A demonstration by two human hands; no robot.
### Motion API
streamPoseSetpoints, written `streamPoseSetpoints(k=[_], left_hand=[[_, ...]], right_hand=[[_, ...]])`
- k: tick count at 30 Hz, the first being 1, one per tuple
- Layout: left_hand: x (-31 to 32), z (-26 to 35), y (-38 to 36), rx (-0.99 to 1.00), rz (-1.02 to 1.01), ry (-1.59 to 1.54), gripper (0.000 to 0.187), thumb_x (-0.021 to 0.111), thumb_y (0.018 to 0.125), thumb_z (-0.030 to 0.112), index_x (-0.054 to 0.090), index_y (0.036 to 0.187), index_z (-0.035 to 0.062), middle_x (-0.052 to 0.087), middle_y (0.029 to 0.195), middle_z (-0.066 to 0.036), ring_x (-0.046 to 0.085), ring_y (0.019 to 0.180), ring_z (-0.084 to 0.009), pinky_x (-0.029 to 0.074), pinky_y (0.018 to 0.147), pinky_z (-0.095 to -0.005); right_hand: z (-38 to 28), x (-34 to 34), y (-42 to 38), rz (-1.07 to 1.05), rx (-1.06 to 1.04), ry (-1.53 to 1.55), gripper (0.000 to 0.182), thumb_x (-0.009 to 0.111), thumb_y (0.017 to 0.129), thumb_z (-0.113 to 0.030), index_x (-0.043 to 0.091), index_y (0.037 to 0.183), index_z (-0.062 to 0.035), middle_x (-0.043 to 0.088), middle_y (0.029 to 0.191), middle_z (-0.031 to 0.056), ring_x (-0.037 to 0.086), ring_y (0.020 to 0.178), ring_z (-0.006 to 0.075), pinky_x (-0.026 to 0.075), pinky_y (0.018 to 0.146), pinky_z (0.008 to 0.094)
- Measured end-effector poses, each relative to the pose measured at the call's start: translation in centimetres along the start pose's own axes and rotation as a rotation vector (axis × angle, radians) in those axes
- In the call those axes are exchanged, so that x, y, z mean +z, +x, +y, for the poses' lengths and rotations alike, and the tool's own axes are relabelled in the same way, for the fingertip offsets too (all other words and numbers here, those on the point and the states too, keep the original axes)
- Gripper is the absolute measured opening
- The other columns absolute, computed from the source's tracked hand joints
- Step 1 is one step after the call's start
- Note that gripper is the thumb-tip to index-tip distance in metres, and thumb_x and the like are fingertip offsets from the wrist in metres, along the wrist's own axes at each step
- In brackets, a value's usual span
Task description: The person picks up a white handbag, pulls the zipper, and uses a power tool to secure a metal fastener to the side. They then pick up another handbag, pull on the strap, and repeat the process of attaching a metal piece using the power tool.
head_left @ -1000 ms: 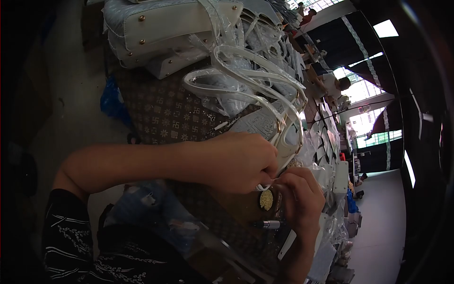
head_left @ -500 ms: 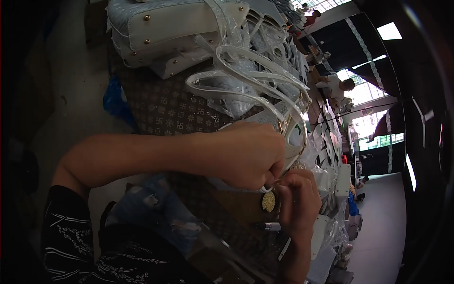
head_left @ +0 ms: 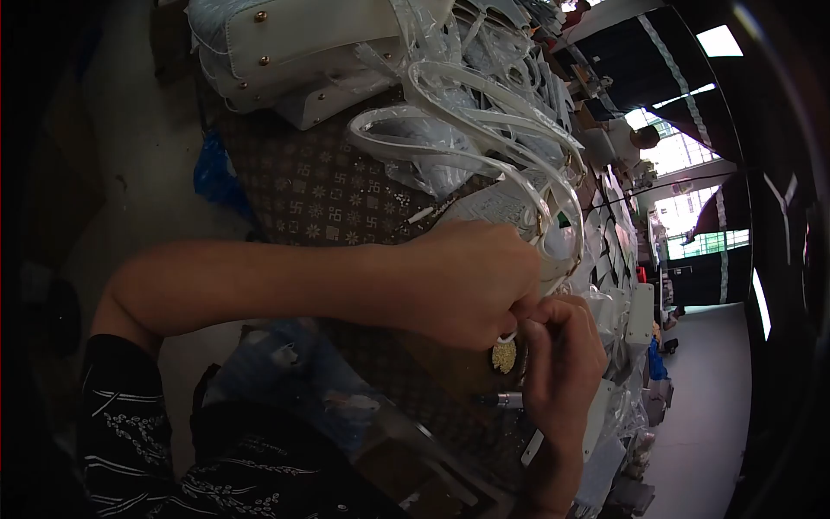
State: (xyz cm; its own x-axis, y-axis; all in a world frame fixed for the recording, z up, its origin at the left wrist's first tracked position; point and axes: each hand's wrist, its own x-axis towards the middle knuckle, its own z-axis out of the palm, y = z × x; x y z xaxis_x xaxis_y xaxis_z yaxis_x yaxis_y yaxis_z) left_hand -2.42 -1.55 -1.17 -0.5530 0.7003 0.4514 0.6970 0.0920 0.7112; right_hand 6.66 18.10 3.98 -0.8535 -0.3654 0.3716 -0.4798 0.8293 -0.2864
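Note:
My left hand [head_left: 475,281] is closed beside the white bag handles [head_left: 467,143], its fingertips pinched on something partly hidden, where a small white loop [head_left: 508,338] shows. My right hand [head_left: 566,363] meets it, thumb and index finger pressed together on something too small to make out. Just below the fingertips lies a small dark dish of yellowish bits [head_left: 504,356]. A silver and black cylindrical tool [head_left: 503,400] lies near my right hand. The handles belong to a pale bag partly hidden behind my left hand.
Cream bags with gold studs [head_left: 303,43] and plastic wrapping lie at the top. A patterned brown cloth [head_left: 303,195] covers the work surface, with scattered white bits. A blue plastic bag [head_left: 216,173] hangs at its edge. Another person [head_left: 644,137] is in the background.
Both hands have shifted slightly right in the view, still together. The handles also appear further right, and a small white stick on the cloth is now visible.

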Motion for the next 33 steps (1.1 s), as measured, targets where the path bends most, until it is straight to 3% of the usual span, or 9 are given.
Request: streamPoseSetpoints(k=[11, 17, 19, 22, 26, 28, 32, 33], left_hand=[[-0.1, -0.1, 0.2, -0.086, -0.080, -0.108, 0.010, 0.075, 0.086, 0.011, 0.079, 0.090, 0.0030, 0.072, 0.087, -0.012, 0.072, 0.084, -0.0347, 0.055, 0.074, -0.0444], [0.9, 0.2, -0.4, -0.100, 0.019, -0.159, 0.011, 0.073, 0.088, 0.011, 0.079, 0.093, 0.0026, 0.072, 0.088, -0.010, 0.072, 0.084, -0.0326, 0.055, 0.075, -0.0427], [1.1, 0.1, -0.4, -0.110, 0.014, -0.161, 0.012, 0.073, 0.088, 0.011, 0.079, 0.093, 0.0025, 0.071, 0.088, -0.010, 0.072, 0.084, -0.0326, 0.055, 0.075, -0.0426], [1.1, 0.0, -0.5, -0.115, 0.010, -0.165, 0.012, 0.073, 0.089, 0.011, 0.079, 0.095, 0.0023, 0.071, 0.089, -0.010, 0.072, 0.084, -0.0326, 0.055, 0.076, -0.0424], [1.0, -0.1, -0.8, -0.100, 0.009, -0.212, 0.014, 0.073, 0.091, 0.012, 0.078, 0.099, 0.0015, 0.071, 0.092, -0.011, 0.072, 0.087, -0.0326, 0.055, 0.078, -0.0420], [1.0, -0.2, -0.9, -0.076, 0.019, -0.212, 0.014, 0.073, 0.092, 0.012, 0.078, 0.099, 0.0012, 0.071, 0.093, -0.011, 0.072, 0.088, -0.0326, 0.054, 0.078, -0.0419], [1.1, -0.2, -0.9, -0.064, 0.024, -0.236, 0.014, 0.073, 0.093, 0.012, 0.078, 0.100, 0.0009, 0.071, 0.095, -0.011, 0.072, 0.090, -0.0322, 0.054, 0.080, -0.0415], [1.1, -0.2, -0.9, -0.065, 0.024, -0.239, 0.014, 0.073, 0.093, 0.012, 0.078, 0.100, 0.0009, 0.071, 0.095, -0.011, 0.072, 0.090, -0.0322, 0.054, 0.080, -0.0415]], right_hand=[[-0.1, -0.1, 0.1, -0.004, 0.055, 0.011, 0.008, 0.068, 0.095, 0.004, 0.062, 0.099, 0.0009, 0.063, 0.092, 0.0113, 0.061, 0.076, 0.0220, 0.049, 0.067, 0.0316], [0.7, -1.2, -0.2, 0.031, 0.273, 0.252, 0.008, 0.075, 0.091, 0.003, 0.069, 0.097, 0.0033, 0.070, 0.090, 0.0105, 0.065, 0.074, 0.0143, 0.052, 0.068, 0.0273], [0.2, -2.0, -0.1, 0.117, 0.424, 0.465, 0.011, 0.075, 0.089, 0.006, 0.072, 0.100, 0.0039, 0.074, 0.092, 0.0114, 0.069, 0.076, 0.0136, 0.055, 0.071, 0.0251], [1.5, -2.2, 0.0, 0.107, 0.291, 0.454, 0.014, 0.072, 0.090, 0.010, 0.073, 0.102, 0.0041, 0.075, 0.097, 0.0127, 0.073, 0.080, 0.0158, 0.057, 0.074, 0.0248], [0.7, -2.5, 0.7, 0.069, 0.265, 0.401, 0.014, 0.071, 0.090, 0.010, 0.073, 0.103, 0.0056, 0.075, 0.096, 0.0134, 0.075, 0.082, 0.0174, 0.058, 0.074, 0.0262], [0.7, -2.7, 1.1, -0.011, 0.043, 0.184, 0.015, 0.072, 0.090, 0.011, 0.073, 0.103, 0.0049, 0.075, 0.097, 0.0148, 0.076, 0.086, 0.0200, 0.059, 0.076, 0.0290], [0.8, -2.6, 1.0, -0.026, 0.098, 0.186, 0.015, 0.073, 0.089, 0.010, 0.073, 0.103, 0.0034, 0.075, 0.098, 0.0152, 0.076, 0.086, 0.0226, 0.059, 0.077, 0.0319], [0.9, -2.7, 1.3, -0.042, -0.006, 0.132, 0.016, 0.074, 0.089, 0.009, 0.074, 0.103, 0.0026, 0.076, 0.099, 0.0151, 0.076, 0.087, 0.0237, 0.059, 0.077, 0.0327]])
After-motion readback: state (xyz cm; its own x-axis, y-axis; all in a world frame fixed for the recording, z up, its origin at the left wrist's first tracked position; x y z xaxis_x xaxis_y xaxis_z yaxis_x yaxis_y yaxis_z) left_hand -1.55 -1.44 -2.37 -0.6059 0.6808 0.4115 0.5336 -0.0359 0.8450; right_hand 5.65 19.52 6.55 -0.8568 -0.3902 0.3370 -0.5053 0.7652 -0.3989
